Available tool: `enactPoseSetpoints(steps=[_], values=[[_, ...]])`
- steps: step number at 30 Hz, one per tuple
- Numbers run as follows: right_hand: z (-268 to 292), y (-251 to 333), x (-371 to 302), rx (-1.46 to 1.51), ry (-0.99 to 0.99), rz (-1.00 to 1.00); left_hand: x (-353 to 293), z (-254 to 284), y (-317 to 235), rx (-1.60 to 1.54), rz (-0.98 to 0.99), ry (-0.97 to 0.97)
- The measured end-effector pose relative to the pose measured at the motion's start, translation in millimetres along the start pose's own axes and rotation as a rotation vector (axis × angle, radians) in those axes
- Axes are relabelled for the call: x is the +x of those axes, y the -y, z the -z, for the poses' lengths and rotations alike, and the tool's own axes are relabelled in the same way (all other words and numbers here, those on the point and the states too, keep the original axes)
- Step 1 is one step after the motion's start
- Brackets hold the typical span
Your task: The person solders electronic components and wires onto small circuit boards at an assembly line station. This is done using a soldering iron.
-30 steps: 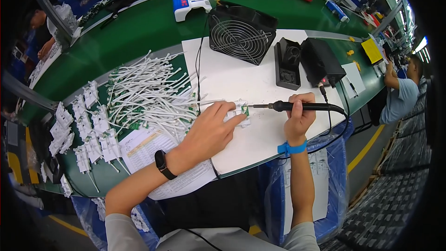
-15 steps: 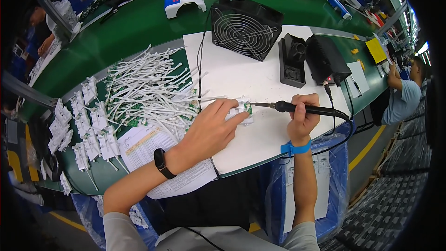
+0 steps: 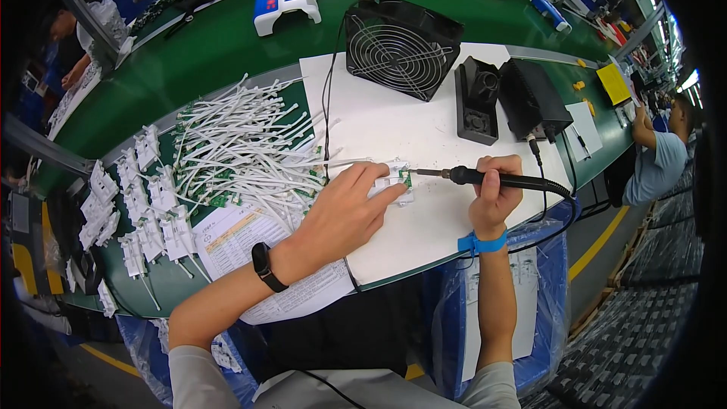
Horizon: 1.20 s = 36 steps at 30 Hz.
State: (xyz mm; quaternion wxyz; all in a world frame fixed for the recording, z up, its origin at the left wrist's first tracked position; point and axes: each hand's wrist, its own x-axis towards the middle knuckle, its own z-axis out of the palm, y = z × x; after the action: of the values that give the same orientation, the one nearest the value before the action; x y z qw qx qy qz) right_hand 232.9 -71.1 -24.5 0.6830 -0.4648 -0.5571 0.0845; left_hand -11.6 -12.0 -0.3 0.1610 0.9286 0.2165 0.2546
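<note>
My right hand (image 3: 496,191) is closed round the black handle of a soldering iron (image 3: 466,175). Its metal tip points left and meets the edge of a small green circuit board (image 3: 405,176). The board sits on a white plastic part (image 3: 394,170) that lies on a white sheet (image 3: 394,250). My left hand (image 3: 348,201) presses this piece down, with fingers on its left and near sides. A white cable runs from the piece toward the left. A blue strap (image 3: 482,242) circles my right wrist.
A black fan (image 3: 401,49) stands behind the work. Right of it are an iron holder (image 3: 477,98) and a black soldering station (image 3: 534,98). White cables with green boards (image 3: 242,144) pile up left, beside finished-looking white parts (image 3: 163,197). A printed paper (image 3: 227,238) lies nearby.
The blue-and-white object on the green belt behind has shifted left. Both my hands and the soldering iron stay almost where they were.
</note>
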Motion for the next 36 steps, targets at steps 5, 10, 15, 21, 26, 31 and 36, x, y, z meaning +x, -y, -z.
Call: enactPoseSetpoints(steps=[5, 10, 15, 21, 26, 31, 36], values=[[-2, 2, 0, 0.002, 0.010, -0.019, 0, 0, 1, 0.007, 0.000, 0.002], [1, 1, 0, -0.007, 0.012, 0.006, -1, -1, 1, 0.011, 0.001, 0.007], [-3, 2, 0, 0.033, 0.017, -0.015, -3, -2, 3, 0.015, 0.005, 0.001], [-2, 5, 2, 0.042, 0.007, -0.027, 0, -2, 1, 0.022, 0.002, 0.002], [-1, 2, 1, -0.016, -0.046, -0.005, 0, -3, 3, 0.016, -0.012, -0.011], [3, 7, -4, 0.075, -0.156, -0.143, -1, -1, 7, 0.017, -0.013, 0.011], [7, 5, -5, 0.117, -0.082, -0.123, 2, -2, 7, 0.017, -0.014, 0.020]])
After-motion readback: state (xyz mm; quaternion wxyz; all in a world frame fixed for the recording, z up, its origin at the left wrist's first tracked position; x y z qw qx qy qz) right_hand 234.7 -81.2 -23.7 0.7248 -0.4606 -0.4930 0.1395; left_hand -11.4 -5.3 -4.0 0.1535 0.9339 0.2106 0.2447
